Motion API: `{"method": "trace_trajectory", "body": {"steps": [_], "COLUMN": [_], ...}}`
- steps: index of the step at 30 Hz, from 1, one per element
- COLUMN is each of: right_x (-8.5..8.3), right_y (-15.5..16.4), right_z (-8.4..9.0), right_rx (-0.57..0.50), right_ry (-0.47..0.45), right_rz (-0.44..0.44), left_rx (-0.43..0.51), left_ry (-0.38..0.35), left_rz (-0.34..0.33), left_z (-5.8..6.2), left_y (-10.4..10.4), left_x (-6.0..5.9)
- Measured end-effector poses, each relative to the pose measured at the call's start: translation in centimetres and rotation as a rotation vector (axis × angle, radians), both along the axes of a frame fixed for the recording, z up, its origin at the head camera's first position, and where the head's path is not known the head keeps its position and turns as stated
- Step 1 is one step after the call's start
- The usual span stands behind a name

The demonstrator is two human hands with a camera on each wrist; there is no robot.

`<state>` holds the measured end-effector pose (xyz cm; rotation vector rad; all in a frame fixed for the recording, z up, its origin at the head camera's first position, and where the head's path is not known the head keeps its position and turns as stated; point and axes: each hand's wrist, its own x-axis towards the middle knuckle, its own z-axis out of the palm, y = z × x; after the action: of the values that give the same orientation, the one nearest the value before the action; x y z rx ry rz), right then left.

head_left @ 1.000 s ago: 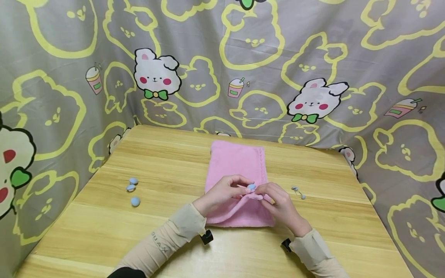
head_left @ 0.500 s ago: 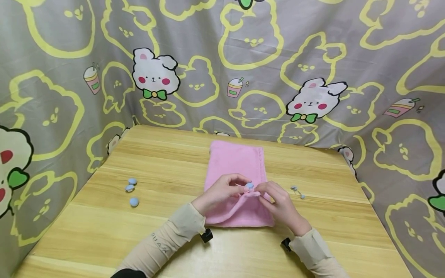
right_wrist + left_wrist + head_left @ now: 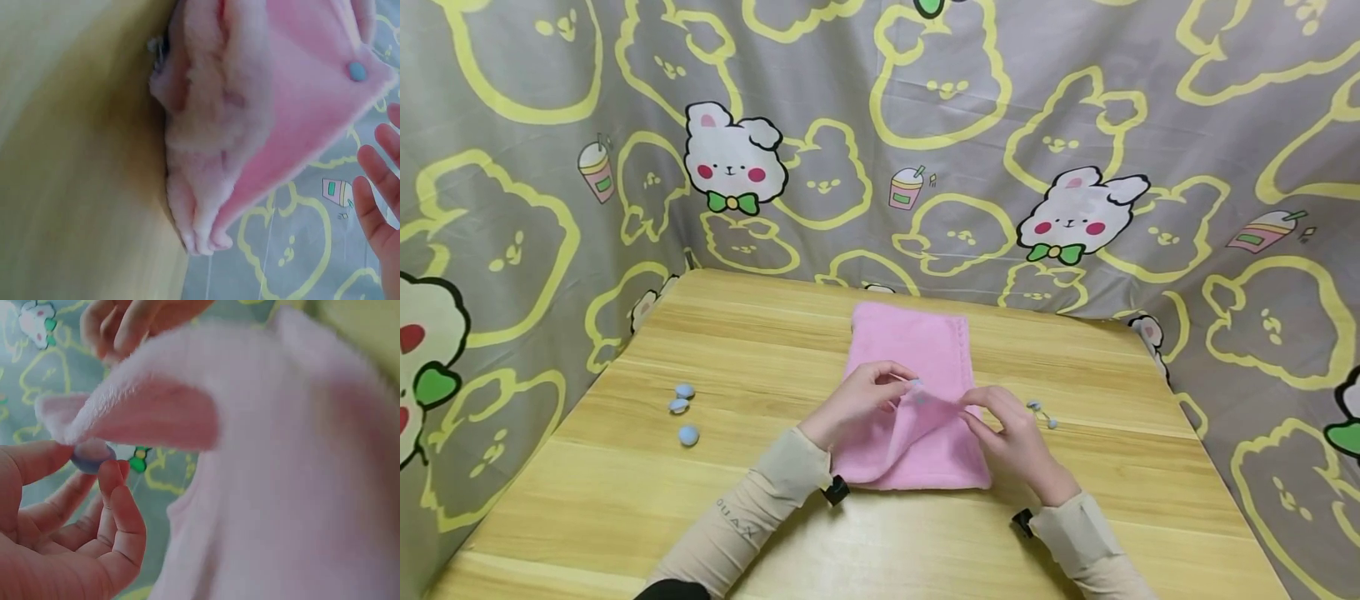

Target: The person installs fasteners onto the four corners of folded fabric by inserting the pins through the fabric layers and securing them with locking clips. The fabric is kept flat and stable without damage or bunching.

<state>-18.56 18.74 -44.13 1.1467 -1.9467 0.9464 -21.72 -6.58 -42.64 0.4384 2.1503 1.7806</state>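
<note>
Two fingers of left hand [image 3: 855,402] pinch blue button [image 3: 91,455].

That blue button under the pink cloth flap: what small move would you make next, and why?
Probably press the blue button up against the flap of the pink cloth. The left hand pinches it just beneath the lifted edge, while the right hand steadies the cloth.

A pink towel [image 3: 917,392] lies folded on a wooden table [image 3: 760,500]. The left hand [image 3: 853,404] pinches a lifted corner of it with a blue button [image 3: 917,388] at the fingertips. The right hand [image 3: 1011,437] rests on the towel's right edge. Three blue buttons [image 3: 683,411] lie well apart to the left, small pins [image 3: 1042,412] just right.
</note>
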Motion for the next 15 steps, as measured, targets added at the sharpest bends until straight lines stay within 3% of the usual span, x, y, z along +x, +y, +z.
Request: {"method": "trace_trajectory", "body": {"steps": [6, 10, 15], "right_x": [-0.6, -1.0, -1.3], "right_y": [1.4, 2.9, 5.0], "right_z": [0.5, 0.9, 1.6], "right_rx": [-0.033, -0.075, -0.107], "right_ry": [0.02, 0.014, -0.031], "right_rz": [-0.056, -0.113, -0.213], "left_rx": [0.021, 0.076, -0.005], "left_ry": [-0.081, -0.187, -0.269], "left_rz": [0.156, 0.179, 0.167], "left_z": [-0.9, -2.0, -3.2], "left_y": [-2.3, -4.1, -5.4], "left_x": [-2.0, -3.3, -4.3]}}
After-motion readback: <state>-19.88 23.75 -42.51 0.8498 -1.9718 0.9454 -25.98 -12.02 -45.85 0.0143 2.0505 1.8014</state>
